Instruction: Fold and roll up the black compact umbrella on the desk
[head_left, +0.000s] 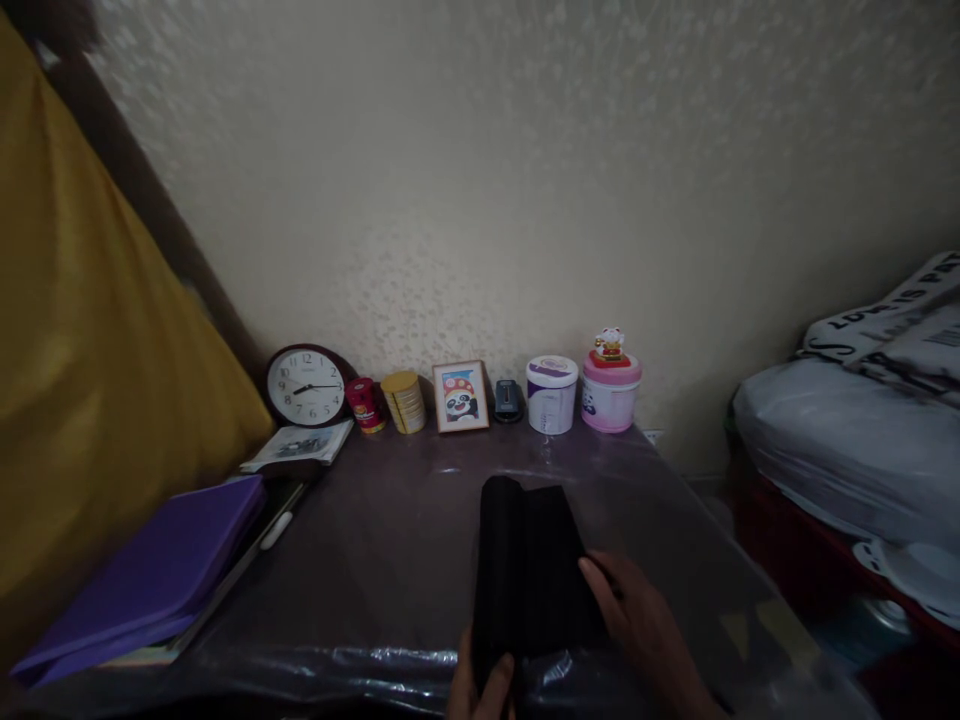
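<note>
A black folded cloth (529,570) lies on the dark table (390,560), which is covered with clear plastic sheeting. Its left side is rolled into a thick fold. My left hand (480,685) is at the bottom edge of the view, thumb and fingers closed round the near end of that roll. My right hand (637,620) rests on the cloth's right edge, fingers lying flat on the fabric.
Along the back wall stand a round clock (306,386), a red tin (365,404), a gold tin (404,401), a panda picture frame (460,396), a white tub (552,394) and a pink tub (610,390). A purple folder (150,575) lies left. A yellow curtain (82,350) hangs left; bedding (855,440) is right.
</note>
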